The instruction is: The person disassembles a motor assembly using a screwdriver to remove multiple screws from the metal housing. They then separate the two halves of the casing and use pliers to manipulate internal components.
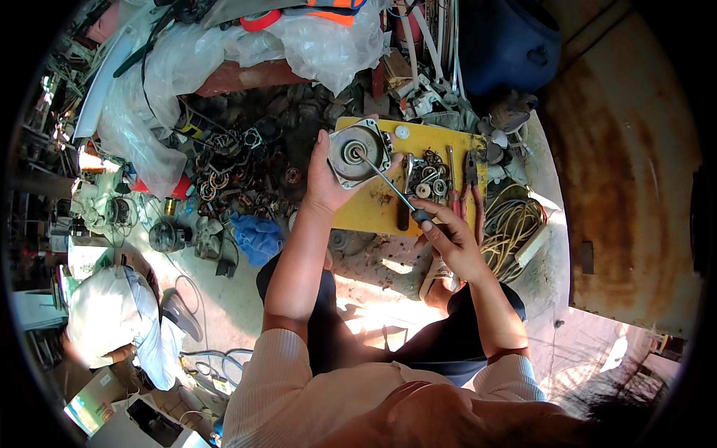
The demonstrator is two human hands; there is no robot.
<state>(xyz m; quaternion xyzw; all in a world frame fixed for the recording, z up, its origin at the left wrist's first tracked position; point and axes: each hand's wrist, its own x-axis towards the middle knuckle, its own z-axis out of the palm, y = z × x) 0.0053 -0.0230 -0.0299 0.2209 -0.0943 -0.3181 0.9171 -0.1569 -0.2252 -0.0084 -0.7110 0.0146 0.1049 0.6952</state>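
Note:
My left hand [323,181] is closed around the edge of a squarish grey metal motor end cover [365,139], tilted so that its round hollow faces me. In my right hand [454,240] is a screwdriver [390,184], its dark handle between thumb and fingers. The tip of its shaft reaches the ring at the cover's centre; whether it touches is too small to tell. Below them is a yellow board [366,218]. On it lie several small metal rings and parts [429,176], a dark-handled tool [405,206], a red-handled screwdriver [452,172], pliers [471,170] and a white disc [402,132].
A heap of metal parts [239,170] and a blue cloth [256,237] lie left of the board. On the right are coiled yellowish cable [514,230] and a rusty metal sheet [631,149]. Beyond stand a blue barrel [500,45] and clear plastic sheeting [194,56].

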